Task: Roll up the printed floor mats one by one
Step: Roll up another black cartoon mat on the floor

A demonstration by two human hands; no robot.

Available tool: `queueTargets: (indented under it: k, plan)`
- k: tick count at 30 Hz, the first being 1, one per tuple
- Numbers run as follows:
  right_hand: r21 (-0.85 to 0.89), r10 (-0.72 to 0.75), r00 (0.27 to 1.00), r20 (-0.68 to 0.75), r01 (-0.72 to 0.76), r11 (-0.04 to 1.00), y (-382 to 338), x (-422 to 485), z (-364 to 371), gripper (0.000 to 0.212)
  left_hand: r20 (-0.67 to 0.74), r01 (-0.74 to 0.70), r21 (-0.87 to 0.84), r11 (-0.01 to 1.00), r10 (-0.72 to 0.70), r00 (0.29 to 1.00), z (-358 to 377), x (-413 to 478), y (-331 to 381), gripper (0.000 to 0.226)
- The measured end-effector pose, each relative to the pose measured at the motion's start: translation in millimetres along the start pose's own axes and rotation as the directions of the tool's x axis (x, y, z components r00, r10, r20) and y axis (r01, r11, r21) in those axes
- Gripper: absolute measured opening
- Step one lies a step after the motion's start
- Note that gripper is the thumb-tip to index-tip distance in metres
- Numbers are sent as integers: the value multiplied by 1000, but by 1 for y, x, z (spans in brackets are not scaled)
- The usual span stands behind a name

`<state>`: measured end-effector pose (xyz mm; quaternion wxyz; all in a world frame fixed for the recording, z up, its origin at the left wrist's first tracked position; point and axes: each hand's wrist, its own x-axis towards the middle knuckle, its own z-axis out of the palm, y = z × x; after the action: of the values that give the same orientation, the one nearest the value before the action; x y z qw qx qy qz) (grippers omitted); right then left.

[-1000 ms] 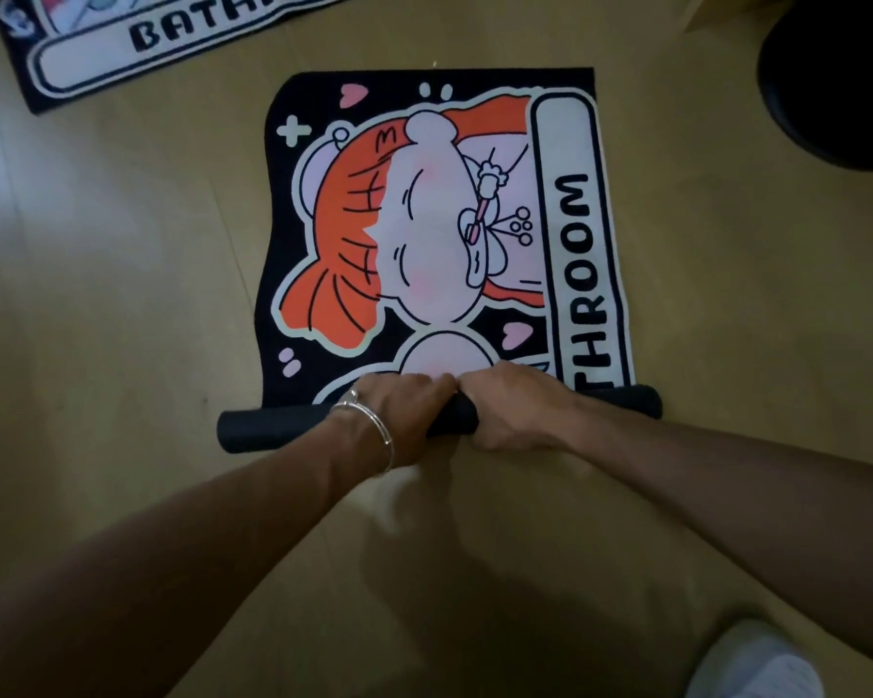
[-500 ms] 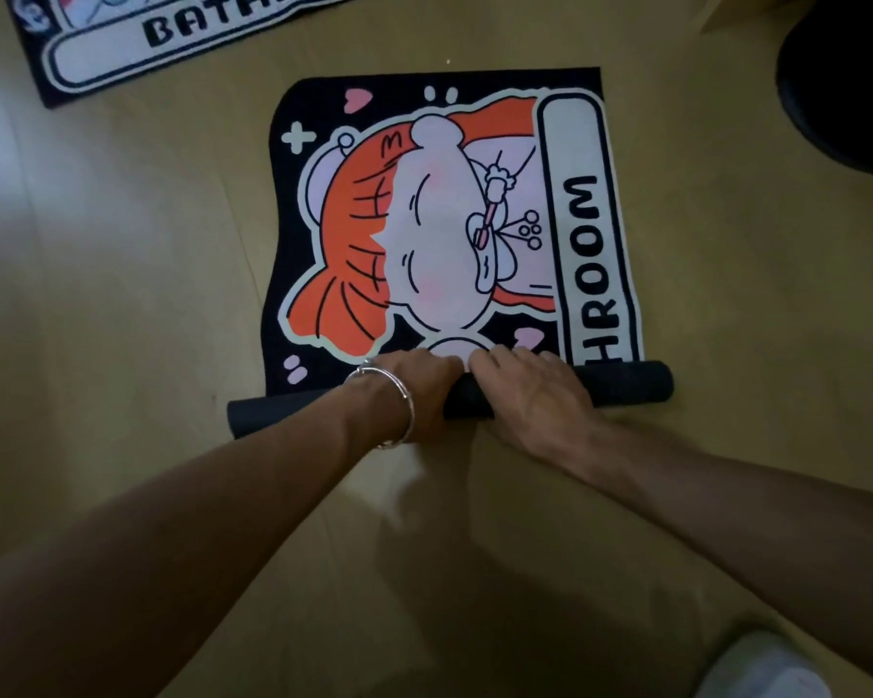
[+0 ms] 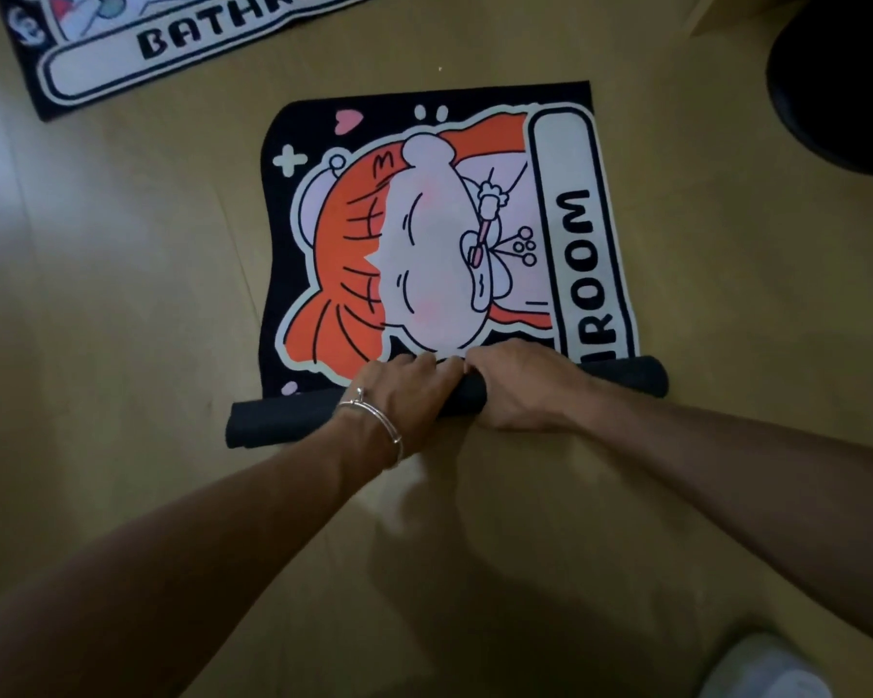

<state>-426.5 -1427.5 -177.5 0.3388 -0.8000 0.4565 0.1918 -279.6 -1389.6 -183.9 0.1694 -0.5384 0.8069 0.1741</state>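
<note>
The person is partway through rolling one mat (image 3: pixel 424 234) on the wooden floor (image 3: pixel 122 294). Its near end is already wound into a tight dark roll (image 3: pixel 278 420), while the far part, with an orange-haired cartoon and the letters "ROOM", lies flat. Both hands sit side by side at the middle of the roll. The left hand (image 3: pixel 404 395), with a silver bracelet (image 3: pixel 374 420) at the wrist, and the right hand (image 3: pixel 515 390) each curl their fingers over the top and grip it. Roughly a third looks done. The next move, I'd judge, calls for pushing the roll forward evenly — both ends are unheld and could wander. A second mat (image 3: pixel 172 42) lies flat at the far left, not yet rolled.
</note>
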Motion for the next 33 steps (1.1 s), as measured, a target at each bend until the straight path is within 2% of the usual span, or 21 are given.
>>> queueTargets:
  k: [4,5,8,9,11,14,16,18,19,22,24,28,30,33]
  plan:
    - [-204,-94,975,-203,51,978,-1,-5,18,30,196,25,-155,988,6,981,-8,13,-7,43]
    - [-197,-85,979,-187,48,979,-1,-4,17,30,206,21,-160,987,13,978,-9,14,-8,45]
    - [-85,-36,999,-37,33,996,1,2,5,36,78,25,-59,998,-21,997,-3,6,-4,46]
    - [-87,-44,999,-29,41,995,1,3,3,35,57,31,-36,999,-29,998,0,4,-2,46]
    - [-164,-88,991,-97,71,984,-1,0,7,32,113,41,-58,997,-35,993,1,5,-3,44]
    - [-246,-128,971,-203,76,966,-4,-3,17,27,230,57,-211,976,-7,973,-2,12,-12,44]
    - [-197,-78,987,-140,49,979,-5,0,10,28,179,41,-189,981,-7,984,-2,10,-12,46]
    - [-133,-44,999,-31,40,990,-4,3,1,31,71,28,-82,996,-22,997,2,4,-6,45]
    - [-127,-52,998,-22,49,991,-3,4,0,31,48,31,-57,998,-28,998,3,2,-5,43]
    - [-220,-130,982,-135,98,970,-2,3,6,31,175,70,-173,982,-39,984,-3,8,-15,40]
    - [-237,-121,979,-162,80,968,-3,3,5,32,217,69,-254,965,-13,976,-9,10,-24,40]
    - [-105,-44,999,9,44,993,-2,7,-6,30,47,39,-106,994,-34,998,-6,0,-14,46]
    - [-100,-54,999,-6,53,994,-1,5,-3,29,86,52,-115,992,-43,995,-6,0,-11,42]
    - [-194,-82,992,-90,64,979,-1,5,4,32,215,79,-278,957,-18,976,-13,6,-18,38]
